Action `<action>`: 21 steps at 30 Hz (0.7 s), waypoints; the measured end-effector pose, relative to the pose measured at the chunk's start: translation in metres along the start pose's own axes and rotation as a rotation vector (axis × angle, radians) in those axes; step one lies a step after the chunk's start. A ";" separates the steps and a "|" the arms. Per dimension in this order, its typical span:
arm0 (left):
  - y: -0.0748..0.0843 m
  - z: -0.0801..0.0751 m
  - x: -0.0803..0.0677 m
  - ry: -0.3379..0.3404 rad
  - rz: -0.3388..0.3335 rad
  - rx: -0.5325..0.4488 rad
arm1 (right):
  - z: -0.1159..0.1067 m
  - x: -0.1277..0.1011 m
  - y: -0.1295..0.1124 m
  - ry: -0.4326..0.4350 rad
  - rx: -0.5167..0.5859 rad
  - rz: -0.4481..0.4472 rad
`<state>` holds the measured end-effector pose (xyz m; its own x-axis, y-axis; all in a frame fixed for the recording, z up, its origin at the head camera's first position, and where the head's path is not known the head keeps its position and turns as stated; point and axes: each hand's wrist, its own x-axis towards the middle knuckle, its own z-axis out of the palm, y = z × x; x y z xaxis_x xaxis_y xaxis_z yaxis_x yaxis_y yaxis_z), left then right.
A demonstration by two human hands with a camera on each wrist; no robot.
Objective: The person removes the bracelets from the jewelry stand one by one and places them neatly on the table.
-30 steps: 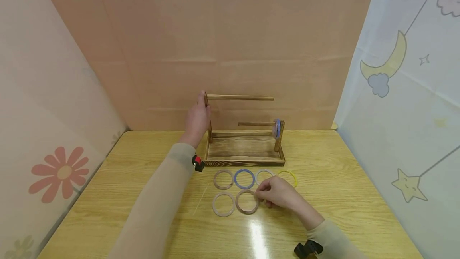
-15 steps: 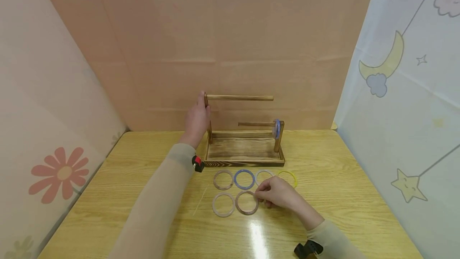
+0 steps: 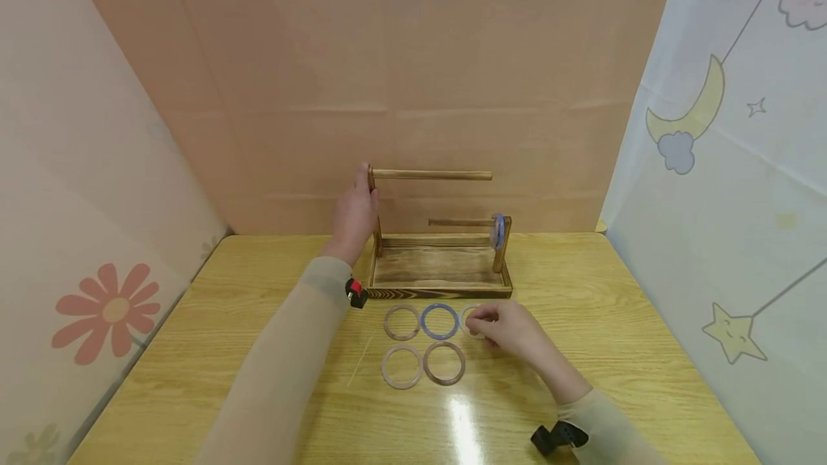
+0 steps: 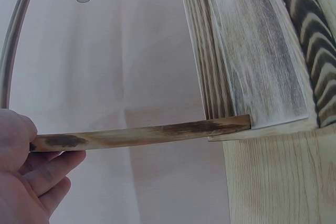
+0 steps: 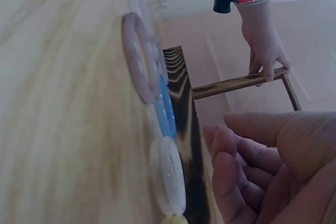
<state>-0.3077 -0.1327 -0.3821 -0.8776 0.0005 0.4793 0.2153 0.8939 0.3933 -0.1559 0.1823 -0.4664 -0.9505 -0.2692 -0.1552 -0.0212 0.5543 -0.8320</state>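
My left hand [image 3: 355,212] grips the top of the left upright post [image 4: 142,134] of a wooden bangle rack [image 3: 439,293]. My right hand [image 3: 517,329] hovers by the white bangle [image 5: 172,174], partly covering it in the head view. Its fingers are loosely bent, with nothing between them in the right wrist view. To the left lie a blue bangle [image 3: 440,339] and a mottled bangle [image 3: 402,338]. Nearer me are a brown bangle [image 3: 444,382] and a pale pink bangle [image 3: 402,386]. A yellow bangle [image 5: 175,219] is hidden behind my right hand in the head view.
Bangles, one of them blue [image 3: 500,231], hang on the rack's lower rod [image 3: 460,222] against the right post. The upper rod [image 3: 431,175] reaches right from the left post. A tan backdrop and printed side sheets surround the table [image 3: 258,271].
My right hand has lifted away from beside the brown bangle and shifted slightly farther from me, now covering the yellow bangle. The left hand and the rack look unmoved.
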 end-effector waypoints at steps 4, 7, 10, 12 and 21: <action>0.000 -0.001 0.001 -0.004 -0.004 0.001 | -0.009 0.003 -0.008 0.104 -0.014 -0.006; 0.000 -0.001 0.001 -0.006 -0.004 -0.001 | -0.015 0.005 -0.014 0.174 -0.033 -0.036; 0.001 -0.001 0.001 -0.004 -0.002 0.001 | -0.019 0.008 -0.018 0.246 -0.044 -0.074; 0.001 -0.001 0.002 -0.004 -0.002 0.005 | -0.021 0.011 -0.020 0.298 -0.052 -0.096; 0.002 -0.001 0.001 0.000 -0.010 0.012 | -0.026 0.026 -0.026 0.527 -0.017 -0.176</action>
<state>-0.3081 -0.1316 -0.3805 -0.8799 -0.0084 0.4752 0.2012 0.8992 0.3884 -0.1881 0.1811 -0.4352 -0.9585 0.0695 0.2766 -0.1945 0.5502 -0.8121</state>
